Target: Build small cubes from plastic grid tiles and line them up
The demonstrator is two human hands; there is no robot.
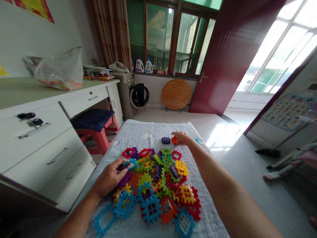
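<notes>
A heap of colourful notched plastic pieces [145,180] lies on a cloth-covered surface [141,130]. At the heap's left edge, my left hand [110,177] holds a blue piece [130,164] between thumb and fingers. Farther forward, my right hand [180,138] has its fingers on an orange-red piece [174,140]. Just left of that piece sits a dark purple piece [165,140]. Part of a light blue piece [196,140] shows to the right of my right wrist. Yellow, green, red and blue pieces overlap in the heap.
To the left stand a white desk [71,96] with a plastic bag [61,71] on it and a red stool [99,129] with a dark cushion. Ahead are a washing machine [126,96], a round wooden board [176,94] and a dark red door [223,56].
</notes>
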